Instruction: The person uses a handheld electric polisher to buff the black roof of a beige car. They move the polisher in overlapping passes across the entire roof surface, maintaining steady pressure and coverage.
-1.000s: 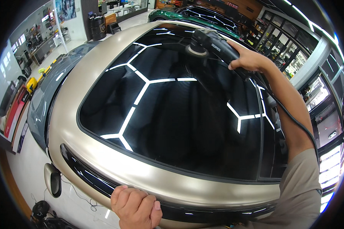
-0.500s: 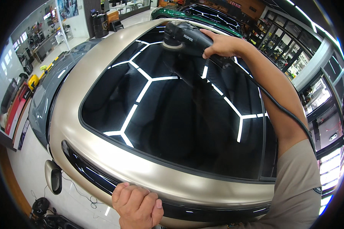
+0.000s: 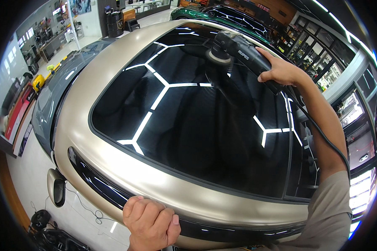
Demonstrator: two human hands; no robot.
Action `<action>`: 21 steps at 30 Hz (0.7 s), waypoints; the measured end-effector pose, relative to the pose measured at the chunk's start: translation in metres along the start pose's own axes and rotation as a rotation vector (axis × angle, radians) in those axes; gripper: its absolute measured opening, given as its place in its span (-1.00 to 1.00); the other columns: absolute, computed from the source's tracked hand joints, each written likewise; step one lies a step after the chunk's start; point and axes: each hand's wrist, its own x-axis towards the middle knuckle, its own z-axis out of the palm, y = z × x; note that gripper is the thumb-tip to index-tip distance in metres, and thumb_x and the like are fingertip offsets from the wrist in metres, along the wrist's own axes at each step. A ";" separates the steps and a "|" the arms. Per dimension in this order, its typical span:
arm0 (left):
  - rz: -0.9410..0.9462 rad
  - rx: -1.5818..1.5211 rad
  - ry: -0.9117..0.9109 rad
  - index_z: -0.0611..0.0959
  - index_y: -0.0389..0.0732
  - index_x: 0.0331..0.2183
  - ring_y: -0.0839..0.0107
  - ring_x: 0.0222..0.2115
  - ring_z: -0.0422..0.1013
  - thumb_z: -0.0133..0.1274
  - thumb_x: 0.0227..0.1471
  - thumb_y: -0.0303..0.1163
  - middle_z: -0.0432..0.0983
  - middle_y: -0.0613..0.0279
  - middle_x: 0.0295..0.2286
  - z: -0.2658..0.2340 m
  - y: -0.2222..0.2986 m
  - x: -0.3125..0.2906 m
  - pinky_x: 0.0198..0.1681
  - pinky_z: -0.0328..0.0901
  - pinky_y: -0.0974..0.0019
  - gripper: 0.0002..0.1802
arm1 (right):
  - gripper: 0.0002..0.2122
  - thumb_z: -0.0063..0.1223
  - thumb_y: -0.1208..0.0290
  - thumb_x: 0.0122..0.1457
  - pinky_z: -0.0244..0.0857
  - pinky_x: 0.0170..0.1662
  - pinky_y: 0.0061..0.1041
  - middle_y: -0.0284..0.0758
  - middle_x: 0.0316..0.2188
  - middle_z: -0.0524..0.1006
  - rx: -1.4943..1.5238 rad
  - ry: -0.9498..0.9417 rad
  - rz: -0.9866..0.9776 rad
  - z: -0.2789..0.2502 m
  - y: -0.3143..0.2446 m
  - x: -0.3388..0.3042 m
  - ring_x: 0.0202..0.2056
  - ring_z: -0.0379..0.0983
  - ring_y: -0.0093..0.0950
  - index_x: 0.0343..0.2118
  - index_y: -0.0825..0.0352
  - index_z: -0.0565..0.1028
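My right hand (image 3: 280,70) is wrapped round the body of a black car polisher (image 3: 249,56) over the far part of a glossy black glass roof panel (image 3: 188,138). The polisher's round pad (image 3: 219,58) faces down on the glass, at or very close to its surface. From its rear end a black cord (image 3: 318,127) runs back along my right arm. At the near side, my left hand (image 3: 151,221) is closed over the edge of the car's gold roof (image 3: 171,175), by the dark side window strip (image 3: 96,180). Whatever its fingers grip underneath is hidden.
A door mirror (image 3: 56,188) sticks out at the lower left, above a pale floor with a loose cable (image 3: 98,216). The grey bonnet (image 3: 58,92) lies to the left. Beyond the roof stands a green car (image 3: 222,19); shelves (image 3: 310,44) line the right side.
My right hand has brought the polisher to the right and slightly nearer across the glass. My left hand stays at the roof edge. The view has shifted a little.
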 end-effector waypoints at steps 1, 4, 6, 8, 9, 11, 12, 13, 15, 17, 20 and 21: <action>-0.005 0.005 -0.003 0.60 -0.13 -0.48 0.15 -0.41 0.39 0.03 0.09 -0.24 0.42 0.20 -0.48 -0.002 0.001 -0.001 -0.16 0.26 0.04 -0.79 | 0.06 0.30 0.03 -0.12 0.26 0.18 -0.24 0.14 0.05 0.51 -0.001 -0.004 0.004 0.000 0.000 -0.001 0.08 0.46 0.00 0.48 0.03 -0.03; -0.036 0.030 -0.011 0.60 -0.13 -0.48 0.15 -0.40 0.39 0.04 0.08 -0.23 0.43 0.20 -0.47 -0.009 0.007 -0.004 -0.15 0.26 0.04 -0.79 | 0.04 0.33 0.10 -0.12 0.26 0.17 -0.28 0.11 0.08 0.47 0.034 -0.023 -0.013 -0.003 -0.024 0.003 0.08 0.45 -0.06 0.47 0.05 0.00; -0.026 0.018 0.002 0.61 -0.14 -0.48 0.15 -0.39 0.40 0.04 0.08 -0.24 0.44 0.20 -0.47 -0.007 0.006 -0.004 -0.14 0.27 0.04 -0.79 | 0.04 0.34 0.14 -0.12 0.27 0.16 -0.30 0.08 0.09 0.46 0.035 -0.024 -0.025 -0.003 -0.042 0.009 0.08 0.44 -0.10 0.47 0.06 0.01; -0.002 -0.020 -0.002 0.62 -0.14 -0.47 0.15 -0.39 0.41 0.05 0.07 -0.24 0.44 0.20 -0.47 0.003 -0.002 0.000 -0.13 0.27 0.04 -0.79 | 0.04 0.33 0.13 -0.11 0.28 0.15 -0.32 0.07 0.06 0.48 0.001 -0.017 -0.019 -0.001 -0.048 0.018 0.07 0.46 -0.12 0.47 0.06 0.01; -0.003 -0.014 -0.007 0.63 -0.15 -0.47 0.15 -0.39 0.41 0.05 0.07 -0.24 0.44 0.20 -0.46 0.001 -0.001 0.000 -0.13 0.28 0.04 -0.79 | 0.03 0.33 0.11 -0.10 0.30 0.12 -0.32 0.08 0.04 0.50 0.047 -0.056 0.004 -0.004 -0.066 0.020 0.04 0.47 -0.12 0.47 0.06 0.00; 0.000 -0.017 -0.008 0.64 -0.15 -0.46 0.15 -0.39 0.41 0.06 0.07 -0.24 0.44 0.20 -0.46 0.001 -0.002 -0.001 -0.13 0.28 0.04 -0.79 | 0.01 0.33 0.11 -0.09 0.30 0.12 -0.35 0.06 0.05 0.49 0.020 -0.055 -0.034 -0.005 -0.075 0.037 0.05 0.46 -0.14 0.47 0.05 0.02; 0.004 -0.020 -0.008 0.64 -0.16 -0.45 0.15 -0.39 0.41 0.06 0.06 -0.24 0.44 0.20 -0.46 0.000 -0.003 0.000 -0.13 0.28 0.04 -0.79 | 0.01 0.32 0.11 -0.09 0.29 0.12 -0.36 0.05 0.06 0.49 0.005 -0.019 -0.067 -0.002 -0.073 0.046 0.05 0.45 -0.15 0.46 0.05 0.03; 0.006 -0.017 -0.006 0.64 -0.16 -0.45 0.15 -0.39 0.41 0.06 0.06 -0.25 0.44 0.20 -0.46 -0.001 -0.002 0.000 -0.14 0.28 0.04 -0.79 | -0.01 0.32 0.13 -0.09 0.28 0.14 -0.35 0.02 0.09 0.47 0.011 -0.031 -0.059 -0.004 -0.082 0.049 0.08 0.44 -0.15 0.46 0.04 0.04; -0.011 -0.019 -0.008 0.65 -0.17 -0.44 0.15 -0.38 0.41 0.07 0.06 -0.25 0.45 0.19 -0.46 -0.005 0.001 0.000 -0.14 0.29 0.04 -0.79 | -0.01 0.33 0.13 -0.09 0.27 0.15 -0.32 0.00 0.12 0.47 0.020 -0.016 -0.125 0.000 -0.090 0.069 0.08 0.44 -0.14 0.46 0.05 0.05; -0.021 -0.017 -0.006 0.65 -0.18 -0.43 0.15 -0.38 0.42 0.07 0.05 -0.25 0.46 0.19 -0.45 -0.006 0.002 -0.003 -0.15 0.29 0.04 -0.79 | -0.01 0.34 0.12 -0.09 0.27 0.16 -0.28 -0.02 0.13 0.46 0.065 -0.019 -0.150 0.006 -0.114 0.076 0.08 0.44 -0.14 0.45 0.04 0.06; -0.024 -0.015 -0.004 0.66 -0.19 -0.42 0.15 -0.37 0.43 0.08 0.04 -0.26 0.48 0.18 -0.44 -0.006 0.000 -0.005 -0.14 0.31 0.04 -0.79 | 0.04 0.36 0.09 -0.14 0.33 0.11 -0.14 -0.01 0.13 0.47 0.095 -0.063 -0.185 0.002 -0.157 0.082 0.07 0.47 -0.11 0.46 0.02 0.04; -0.005 -0.034 -0.010 0.66 -0.19 -0.42 0.15 -0.37 0.44 0.08 0.04 -0.26 0.49 0.18 -0.44 -0.003 -0.002 -0.003 -0.13 0.31 0.04 -0.79 | 0.03 0.36 0.11 -0.15 0.36 0.09 -0.13 -0.02 0.13 0.47 0.067 -0.053 -0.158 0.001 -0.155 0.088 0.06 0.49 -0.14 0.46 0.02 0.05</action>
